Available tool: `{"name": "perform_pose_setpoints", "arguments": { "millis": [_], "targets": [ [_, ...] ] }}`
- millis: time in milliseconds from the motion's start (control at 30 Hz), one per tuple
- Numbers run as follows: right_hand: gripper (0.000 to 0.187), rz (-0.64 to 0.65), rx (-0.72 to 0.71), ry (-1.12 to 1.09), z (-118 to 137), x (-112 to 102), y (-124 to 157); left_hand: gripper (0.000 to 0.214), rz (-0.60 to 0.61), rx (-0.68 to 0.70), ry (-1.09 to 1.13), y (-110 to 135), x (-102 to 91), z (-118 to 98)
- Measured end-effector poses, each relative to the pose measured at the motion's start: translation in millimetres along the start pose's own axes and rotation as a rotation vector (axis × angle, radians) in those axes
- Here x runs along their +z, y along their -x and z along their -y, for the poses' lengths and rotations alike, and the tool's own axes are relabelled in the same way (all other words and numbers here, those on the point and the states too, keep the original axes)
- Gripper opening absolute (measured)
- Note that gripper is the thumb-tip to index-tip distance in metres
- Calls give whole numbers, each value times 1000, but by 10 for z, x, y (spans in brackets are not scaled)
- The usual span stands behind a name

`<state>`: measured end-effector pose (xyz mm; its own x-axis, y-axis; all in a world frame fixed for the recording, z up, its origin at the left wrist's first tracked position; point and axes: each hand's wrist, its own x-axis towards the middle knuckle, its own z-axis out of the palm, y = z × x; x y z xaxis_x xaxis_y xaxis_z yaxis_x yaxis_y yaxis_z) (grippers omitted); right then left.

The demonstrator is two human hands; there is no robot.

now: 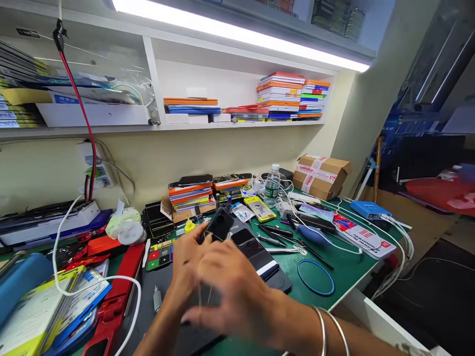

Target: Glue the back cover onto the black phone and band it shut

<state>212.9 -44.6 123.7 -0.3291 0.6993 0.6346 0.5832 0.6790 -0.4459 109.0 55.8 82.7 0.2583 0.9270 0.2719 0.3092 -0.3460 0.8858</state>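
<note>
A black smartphone is held up in my left hand, whose fingers are closed around its lower end. The camera corner of the phone points up and away from me. My right hand crosses in front, smeared by motion, with its thumb apart from the curled fingers. A thin tan rubber band stretches between its fingers and thumb. Where the band runs behind the hand is hidden. Beneath both hands lies a dark grey mat, and a larger black device rests on it just to the right.
Screwdrivers and tweezers lie right of the mat, near a blue cable loop and a blue blower bulb. A water bottle and a cardboard box stand behind. Red clamps and packets crowd the left.
</note>
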Motion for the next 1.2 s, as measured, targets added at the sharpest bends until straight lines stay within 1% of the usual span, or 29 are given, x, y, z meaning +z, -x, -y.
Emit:
{"name": "perform_pose_setpoints", "arguments": {
  "millis": [67, 100, 133, 167, 200, 300, 400, 467, 500, 533, 567, 600, 633, 667, 700, 733, 767, 800, 833, 867, 900, 933, 1000, 1033, 1100, 1200],
  "targets": [
    [49, -227, 505, -472, -127, -43, 61, 36, -33, 46, -98, -41, -14, -52],
    [57, -302, 759, -722, -220, -85, 93, 39, -19, 86, -124, -43, -21, -67],
    [63, -327, 926, -900, -326, -132, 131, 41, 22, 133, -135, -32, -29, -76],
    [65, -307, 1029, -1020, -436, -181, 178, 43, 85, 182, -133, -10, -41, -79],
    [65, -261, 1092, -1102, -545, -227, 235, 42, 164, 228, -124, 24, -56, -80],
    [60, -81, 1196, -1235, -789, -333, 438, 37, 430, 343, -86, 210, -129, -109],
    [48, 103, 1230, -1264, -859, -389, 555, 36, 649, 439, -66, 500, -201, -243],
    [47, 249, 1205, -1257, -853, -412, 545, 35, 799, 482, -72, 688, -227, -354],
    [49, 315, 1187, -1250, -853, -423, 527, 31, 827, 493, -71, 761, -236, -389],
    [50, 357, 1169, -1242, -859, -436, 511, 32, 788, 553, -38, 812, -245, -402],
    [51, 370, 1157, -1234, -871, -448, 507, 41, 712, 682, 26, 840, -257, -389],
    [52, 348, 1151, -1225, -885, -460, 517, 43, 511, 681, 131, 844, -272, -353],
    [53, 281, 1144, -1208, -895, -468, 543, 43, 299, 571, 211, 827, -290, -303],
    [53, 179, 1131, -1182, -894, -468, 579, 39, 74, 382, 322, 793, -309, -247],
    [51, 62, 1107, -1148, -875, -459, 619, 35, -90, 176, 448, 747, -326, -195],
    [48, -58, 1069, -1105, -835, -440, 653, 34, -200, -35, 582, 697, -339, -154],
    [47, -150, 1024, -1061, -770, -410, 674, 35, -255, -197, 717, 649, -345, -128],
    [47, -203, 979, -1031, -683, -373, 677, 35, -261, -318, 835, 608, -342, -116],
    [47, -216, 933, -1002, -578, -333, 659, 34, -259, -423, 934, 578, -332, -117],
    [47, -209, 892, -972, -463, -293, 623, 32, -245, -497, 997, 559, -314, -127],
    [48, -196, 834, -913, -347, -257, 570, 31, -224, -539, 1018, 552, -292, -143],
    [49, -166, 762, -798, -240, -225, 508, 29, -209, -597, 1053, 553, -268, -163],
    [49, -156, 688, -605, -74, -173, 380, 24, -199, -698, 1126, 570, -226, -206],
    [46, -157, 671, -530, -21, -148, 325, 21, -199, -734, 1158, 580, -211, -226],
    [37, -167, 655, -451, 32, -96, 246, 19, -206, -771, 1215, 595, -194, -261],
    [25, -197, 565, -363, 46, -12, 201, 26, -220, -785, 1283, 603, -179, -293]
  ]
}}
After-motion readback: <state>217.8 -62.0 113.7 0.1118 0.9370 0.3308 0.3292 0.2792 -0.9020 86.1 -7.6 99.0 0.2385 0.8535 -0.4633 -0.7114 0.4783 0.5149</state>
